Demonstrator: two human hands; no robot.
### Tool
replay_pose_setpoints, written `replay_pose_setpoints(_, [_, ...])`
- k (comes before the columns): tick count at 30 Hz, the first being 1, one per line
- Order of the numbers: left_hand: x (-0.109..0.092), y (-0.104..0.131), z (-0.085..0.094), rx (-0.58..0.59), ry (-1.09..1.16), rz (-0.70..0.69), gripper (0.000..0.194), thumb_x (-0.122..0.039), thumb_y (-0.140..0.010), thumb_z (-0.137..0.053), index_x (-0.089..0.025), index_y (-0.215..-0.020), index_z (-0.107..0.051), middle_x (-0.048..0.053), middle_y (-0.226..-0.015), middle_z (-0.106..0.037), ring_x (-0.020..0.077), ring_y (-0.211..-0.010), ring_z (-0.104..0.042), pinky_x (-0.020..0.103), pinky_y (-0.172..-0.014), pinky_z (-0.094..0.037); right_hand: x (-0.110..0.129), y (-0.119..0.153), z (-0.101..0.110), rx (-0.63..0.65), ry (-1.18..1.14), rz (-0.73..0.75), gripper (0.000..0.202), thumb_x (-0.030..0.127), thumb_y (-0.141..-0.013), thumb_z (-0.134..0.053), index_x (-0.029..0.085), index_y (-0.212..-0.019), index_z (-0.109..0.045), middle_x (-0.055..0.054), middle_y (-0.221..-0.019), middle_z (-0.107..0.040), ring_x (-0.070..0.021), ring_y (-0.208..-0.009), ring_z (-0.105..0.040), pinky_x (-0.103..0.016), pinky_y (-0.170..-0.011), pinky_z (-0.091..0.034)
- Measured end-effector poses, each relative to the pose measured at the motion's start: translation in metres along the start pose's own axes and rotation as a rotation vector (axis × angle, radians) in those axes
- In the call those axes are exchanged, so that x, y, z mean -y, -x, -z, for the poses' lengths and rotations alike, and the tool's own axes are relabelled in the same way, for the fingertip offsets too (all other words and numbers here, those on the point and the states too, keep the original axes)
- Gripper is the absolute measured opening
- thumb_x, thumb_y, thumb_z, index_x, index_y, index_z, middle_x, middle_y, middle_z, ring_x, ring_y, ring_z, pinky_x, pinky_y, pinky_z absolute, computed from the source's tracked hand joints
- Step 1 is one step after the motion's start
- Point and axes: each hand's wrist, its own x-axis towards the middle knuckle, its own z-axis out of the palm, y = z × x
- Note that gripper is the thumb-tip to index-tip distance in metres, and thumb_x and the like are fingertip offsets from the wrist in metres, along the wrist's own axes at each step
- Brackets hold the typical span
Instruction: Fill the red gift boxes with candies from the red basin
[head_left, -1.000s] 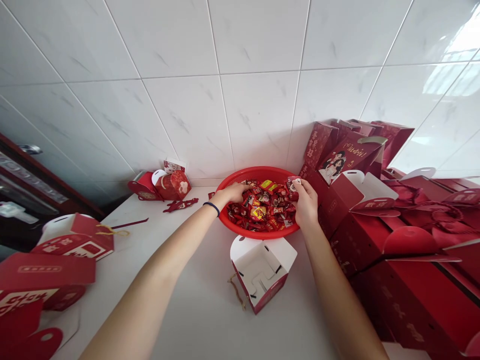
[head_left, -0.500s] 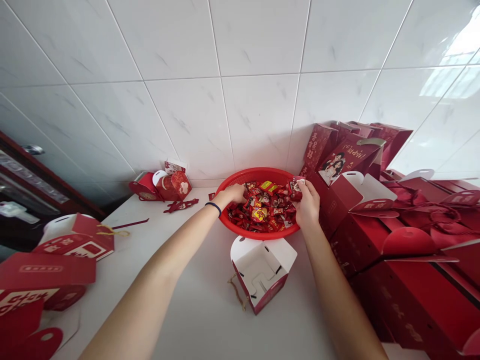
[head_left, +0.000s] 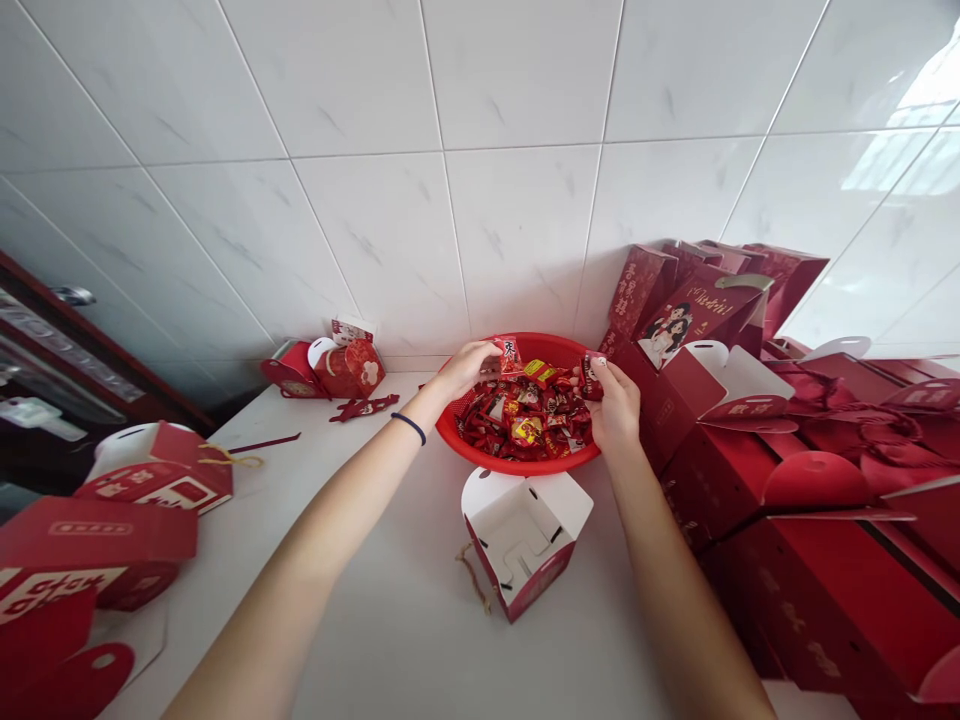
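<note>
White tiles [head_left: 517, 80] fill the top of the frame. Your left hand [head_left: 469, 370] pinches one sweet [head_left: 511, 357]; your right hand [head_left: 616, 402] holds another sweet [head_left: 590, 380], maybe more, but it's partly hidden. Both are at the bowl [head_left: 517, 466], mid-frame. If your pinch slips, one could fall on the table [head_left: 405, 620].

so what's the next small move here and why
I'd probably move both hands toward the viewer, over the open white-lined box. The left hand holds a red packet and the right hand a dark red packet, both at the red basket. The box stands just in front, top open, with its white bottom showing.
</note>
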Motion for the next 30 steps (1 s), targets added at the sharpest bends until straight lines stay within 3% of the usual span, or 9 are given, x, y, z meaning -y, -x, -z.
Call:
replay_pose_setpoints(9, [-0.047,0.014,-0.038,0.195,0.286,-0.075,0.008,-0.021,-0.077,-0.057,-0.016,-0.081,-0.062,0.001,-0.081,-0.066,0.0149,-0.079,-0.065,0.03,-0.079,-0.055,0.0,0.002,0.0,0.202,-0.039,-0.077,0.035,0.041,-0.052,-0.087,0.02,-0.073,-0.069,0.003,-0.07,-0.068,-0.0127,-0.062,-0.058,-0.024,-0.059,-0.046])
replay_pose_setpoints(14, [-0.06,0.009,-0.043,0.286,0.191,-0.187,0.022,-0.017,-0.081,-0.062,-0.013,-0.1,-0.071,0.003,-0.089,-0.072,0.0156,-0.081,-0.065,0.032,-0.08,-0.054,0.001,0.002,0.001,0.182,-0.027,-0.056,0.032,0.04,-0.055,-0.085,0.021,-0.075,-0.068,0.004,-0.073,-0.068,-0.0123,-0.065,-0.058,-0.023,-0.058,-0.044])
replay_pose_setpoints(17, [-0.053,-0.001,-0.037,0.173,-0.02,-0.251,0.031,-0.016,-0.083,-0.062,-0.014,-0.112,-0.071,0.007,-0.11,-0.074,0.0191,-0.096,-0.067,0.033,-0.088,-0.053,0.0,-0.001,0.002,0.094,-0.059,-0.06,0.033,0.038,-0.053,-0.085,0.021,-0.074,-0.066,0.005,-0.071,-0.067,-0.0119,-0.064,-0.057,-0.022,-0.055,-0.042])
replay_pose_setpoints(19, [-0.042,-0.008,-0.03,0.084,-0.196,-0.208,0.035,-0.018,-0.085,-0.059,-0.015,-0.118,-0.071,0.008,-0.119,-0.073,0.02,-0.101,-0.067,0.032,-0.09,-0.053,-0.001,-0.002,0.002,0.06,-0.071,-0.061,0.032,0.037,-0.054,-0.084,0.021,-0.074,-0.064,0.005,-0.07,-0.066,-0.0122,-0.064,-0.058,-0.022,-0.055,-0.043])
replay_pose_setpoints(21, [-0.029,-0.013,-0.022,0.069,-0.327,-0.133,0.034,-0.02,-0.086,-0.058,-0.015,-0.116,-0.073,0.008,-0.116,-0.074,0.0207,-0.097,-0.068,0.031,-0.086,-0.054,-0.001,-0.003,0.002,0.046,-0.069,-0.063,0.031,0.037,-0.056,-0.082,0.021,-0.074,-0.063,0.004,-0.071,-0.067,-0.0131,-0.065,-0.059,-0.024,-0.056,-0.044])
replay_pose_setpoints(25, [-0.009,-0.011,-0.013,0.203,-0.413,-0.061,0.025,-0.023,-0.079,-0.063,-0.017,-0.097,-0.079,0.005,-0.098,-0.079,0.0226,-0.088,-0.071,0.03,-0.08,-0.054,-0.002,-0.004,0.001,0.01,-0.073,-0.075,0.03,0.037,-0.057,-0.081,0.021,-0.075,-0.062,0.004,-0.071,-0.067,-0.0138,-0.065,-0.059,-0.023,-0.054,-0.042])
replay_pose_setpoints(28, [-0.006,-0.002,-0.018,0.372,-0.433,-0.052,0.025,-0.032,-0.076,-0.071,-0.021,-0.096,-0.08,0.002,-0.103,-0.079,0.0226,-0.095,-0.071,0.026,-0.082,-0.052,-0.001,-0.004,0.001,-0.024,-0.124,-0.058,0.029,0.036,-0.057,-0.08,0.02,-0.074,-0.062,0.004,-0.071,-0.067,-0.0129,-0.065,-0.059,-0.024,-0.056,-0.045])
replay_pose_setpoints(30, [-0.008,0.007,-0.026,0.482,-0.484,-0.085,0.035,-0.038,-0.073,-0.076,-0.024,-0.105,-0.079,0.002,-0.113,-0.077,0.0244,-0.104,-0.069,0.025,-0.086,-0.051,-0.001,-0.005,0.002,-0.037,-0.135,-0.037,0.028,0.036,-0.058,-0.079,0.02,-0.074,-0.062,0.004,-0.07,-0.066,-0.0126,-0.064,-0.059,-0.024,-0.057,-0.046])
